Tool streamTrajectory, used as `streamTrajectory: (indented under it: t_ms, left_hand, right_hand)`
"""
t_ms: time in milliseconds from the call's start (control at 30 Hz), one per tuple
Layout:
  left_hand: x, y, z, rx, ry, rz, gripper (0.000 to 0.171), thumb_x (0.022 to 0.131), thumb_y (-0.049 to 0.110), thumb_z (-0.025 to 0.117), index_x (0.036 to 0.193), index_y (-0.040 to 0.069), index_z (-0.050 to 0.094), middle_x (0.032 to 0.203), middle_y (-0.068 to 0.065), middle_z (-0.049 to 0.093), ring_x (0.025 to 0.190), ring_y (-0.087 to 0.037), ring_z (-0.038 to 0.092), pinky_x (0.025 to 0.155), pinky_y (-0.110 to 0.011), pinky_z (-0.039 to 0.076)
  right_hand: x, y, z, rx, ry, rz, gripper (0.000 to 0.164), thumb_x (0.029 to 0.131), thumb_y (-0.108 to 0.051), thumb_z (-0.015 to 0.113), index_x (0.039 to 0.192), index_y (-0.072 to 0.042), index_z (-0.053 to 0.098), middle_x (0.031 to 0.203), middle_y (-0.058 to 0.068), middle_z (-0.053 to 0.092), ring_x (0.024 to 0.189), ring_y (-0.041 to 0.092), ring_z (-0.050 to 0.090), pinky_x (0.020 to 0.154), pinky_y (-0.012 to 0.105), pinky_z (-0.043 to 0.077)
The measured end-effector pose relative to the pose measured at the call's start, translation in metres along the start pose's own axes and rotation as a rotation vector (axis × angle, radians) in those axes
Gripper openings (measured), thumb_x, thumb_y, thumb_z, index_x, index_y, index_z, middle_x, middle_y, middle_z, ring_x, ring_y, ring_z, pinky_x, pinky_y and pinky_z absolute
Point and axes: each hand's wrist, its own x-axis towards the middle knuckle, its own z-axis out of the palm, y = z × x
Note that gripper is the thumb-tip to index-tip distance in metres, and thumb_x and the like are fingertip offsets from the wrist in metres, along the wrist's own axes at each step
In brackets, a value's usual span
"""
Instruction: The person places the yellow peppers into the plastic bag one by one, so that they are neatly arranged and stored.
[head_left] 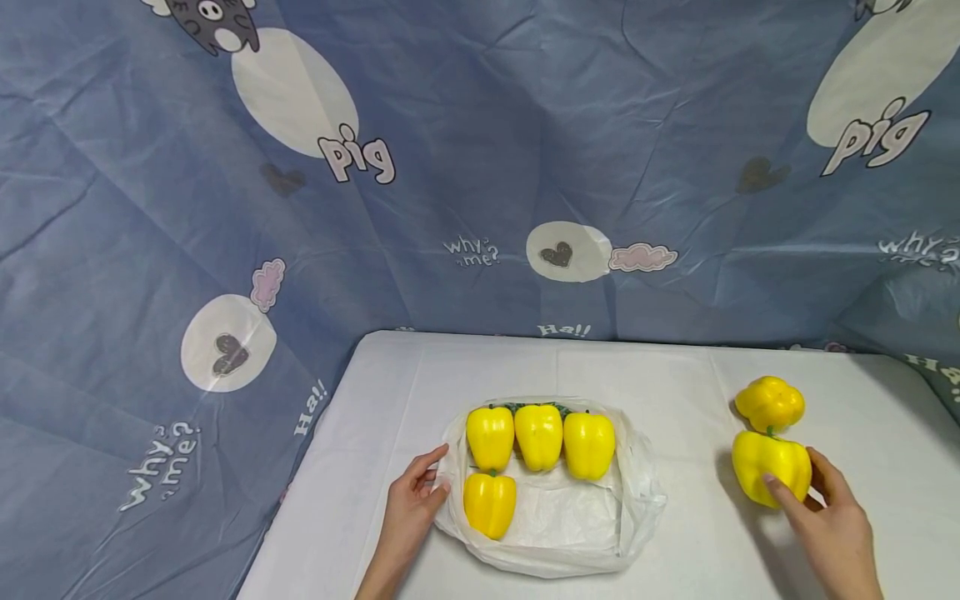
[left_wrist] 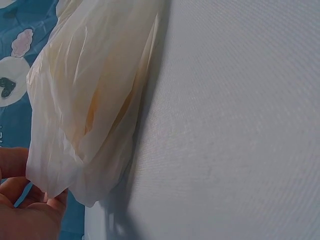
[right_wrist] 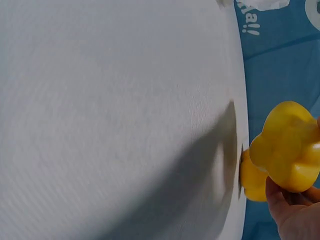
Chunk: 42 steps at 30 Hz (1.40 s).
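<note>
A white plastic bag (head_left: 637,500) lies spread open on the table, its rim folded down around a shallow space. Inside, three yellow bell peppers (head_left: 539,437) form a back row, and another yellow bell pepper (head_left: 490,505) sits at the front left. My left hand (head_left: 411,504) pinches the bag's left rim; in the left wrist view the crumpled plastic (left_wrist: 90,110) reaches the fingers. Off to the right, my right hand (head_left: 836,525) grips a yellow bell pepper (head_left: 768,467), held above the table with its lobed bottom (right_wrist: 287,145) showing in the right wrist view.
Behind the held pepper, one more yellow bell pepper (head_left: 772,403) rests on its side on the white-covered table (head_left: 690,400). A blue printed cloth (head_left: 480,167) hangs behind the table and along its left side.
</note>
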Motion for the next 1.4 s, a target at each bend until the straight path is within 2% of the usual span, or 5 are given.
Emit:
streamTrajectory:
  t_ms: [300, 633, 767, 1267, 1400]
  left_hand:
    - [-0.001, 0.000, 0.000, 0.003, 0.002, -0.005, 0.050, 0.083, -0.014, 0.064, 0.129, 0.006, 0.065, 0.109, -0.015, 0.059, 0.089, -0.020, 0.047, 0.066, -0.016, 0.041]
    - [0.000, -0.001, 0.000, 0.010, 0.010, -0.006, 0.050, 0.082, -0.014, 0.064, 0.128, 0.006, 0.065, 0.107, -0.014, 0.059, 0.089, -0.020, 0.046, 0.066, -0.016, 0.040]
    - [-0.001, 0.000, 0.000, 0.011, 0.011, -0.015, 0.050, 0.082, -0.014, 0.064, 0.129, 0.006, 0.065, 0.110, -0.014, 0.060, 0.091, -0.020, 0.048, 0.069, -0.017, 0.043]
    - [-0.001, -0.001, -0.001, 0.015, 0.016, -0.022, 0.052, 0.081, -0.015, 0.065, 0.129, 0.006, 0.065, 0.109, -0.013, 0.060, 0.086, -0.017, 0.048, 0.065, -0.016, 0.040]
    - [-0.001, 0.000, 0.000, 0.013, 0.017, -0.021, 0.052, 0.081, -0.015, 0.065, 0.129, 0.006, 0.065, 0.110, -0.013, 0.060, 0.087, -0.017, 0.048, 0.065, -0.016, 0.040]
  right_hand:
    - [-0.008, -0.003, 0.006, 0.017, 0.026, -0.042, 0.084, 0.096, -0.042, 0.058, 0.157, -0.005, 0.015, 0.155, 0.025, 0.026, 0.132, 0.043, 0.033, 0.104, 0.048, 0.033]
    - [-0.014, -0.009, 0.011, 0.048, 0.022, -0.025, 0.083, 0.095, -0.040, 0.062, 0.157, -0.008, 0.018, 0.155, 0.022, 0.029, 0.132, 0.039, 0.035, 0.101, 0.021, 0.038]
    - [-0.017, -0.010, 0.014, 0.067, 0.014, -0.013, 0.084, 0.094, -0.042, 0.063, 0.157, -0.009, 0.019, 0.155, 0.020, 0.030, 0.132, 0.037, 0.036, 0.091, 0.008, 0.038]
    - [-0.026, -0.018, 0.020, 0.132, 0.001, -0.044, 0.081, 0.093, -0.040, 0.066, 0.156, -0.011, 0.024, 0.152, 0.018, 0.034, 0.128, 0.033, 0.038, 0.079, 0.002, 0.039]
    - [-0.028, -0.021, 0.022, 0.156, 0.007, -0.061, 0.079, 0.092, -0.036, 0.068, 0.156, -0.012, 0.027, 0.151, 0.017, 0.036, 0.125, 0.024, 0.041, 0.078, 0.002, 0.040]
